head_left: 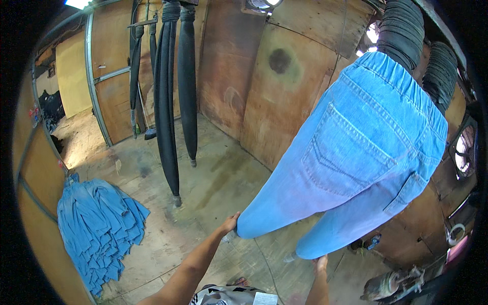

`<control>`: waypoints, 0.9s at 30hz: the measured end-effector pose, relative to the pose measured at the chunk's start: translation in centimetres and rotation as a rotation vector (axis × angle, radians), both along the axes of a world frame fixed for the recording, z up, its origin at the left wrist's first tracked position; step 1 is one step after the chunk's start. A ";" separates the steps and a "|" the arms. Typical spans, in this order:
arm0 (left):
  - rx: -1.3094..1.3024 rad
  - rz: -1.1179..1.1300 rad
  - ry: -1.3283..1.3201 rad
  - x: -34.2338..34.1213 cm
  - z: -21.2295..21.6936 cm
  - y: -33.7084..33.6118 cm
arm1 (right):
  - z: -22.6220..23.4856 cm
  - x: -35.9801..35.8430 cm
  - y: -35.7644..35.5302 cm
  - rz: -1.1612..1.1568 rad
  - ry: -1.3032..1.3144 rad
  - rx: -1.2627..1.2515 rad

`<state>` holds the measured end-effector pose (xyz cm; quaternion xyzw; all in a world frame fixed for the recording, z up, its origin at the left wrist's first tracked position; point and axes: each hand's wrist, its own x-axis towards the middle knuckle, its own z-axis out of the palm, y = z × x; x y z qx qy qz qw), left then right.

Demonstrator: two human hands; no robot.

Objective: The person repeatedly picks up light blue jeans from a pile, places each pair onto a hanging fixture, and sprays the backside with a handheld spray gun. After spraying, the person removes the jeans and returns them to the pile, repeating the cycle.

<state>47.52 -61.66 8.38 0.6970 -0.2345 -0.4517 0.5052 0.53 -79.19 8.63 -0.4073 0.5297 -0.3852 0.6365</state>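
Two hands grip inflated blue jeans: left hand pinches the left leg's hem, right hand the right; folded jeans pile far left.

Heap of blue denim garments on the stained concrete floor at left. Black deflated tube forms hanging side by side from above. Rust-brown plywood walls behind. Ribbed black ducts top right.

Daylight enters far left and through openings at right; the floor shows mild glare, colours stay vivid, focus is sharp, and fisheye bending darkens the black rim
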 end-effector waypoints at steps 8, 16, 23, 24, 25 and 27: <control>0.083 0.035 0.099 -0.7 0.0 -0.3 | 1.6 1.7 -2.5 0.017 0.159 0.199; 0.044 -0.043 0.050 2.7 -1.9 -0.2 | -1.9 3.0 -0.7 -0.304 -0.043 -0.068; 0.073 -0.215 0.177 6.0 -1.8 0.5 | -3.3 0.6 3.7 -0.442 0.049 -0.132; 0.066 -0.217 0.170 6.4 -1.8 0.3 | -3.2 0.1 4.5 -0.447 0.058 -0.062; 0.054 -0.214 0.163 6.9 -1.8 0.2 | -3.1 -0.4 5.5 -0.462 0.050 -0.001; 0.009 -0.197 0.142 7.9 -2.0 -0.3 | -2.8 -0.5 7.0 -0.538 0.129 -0.008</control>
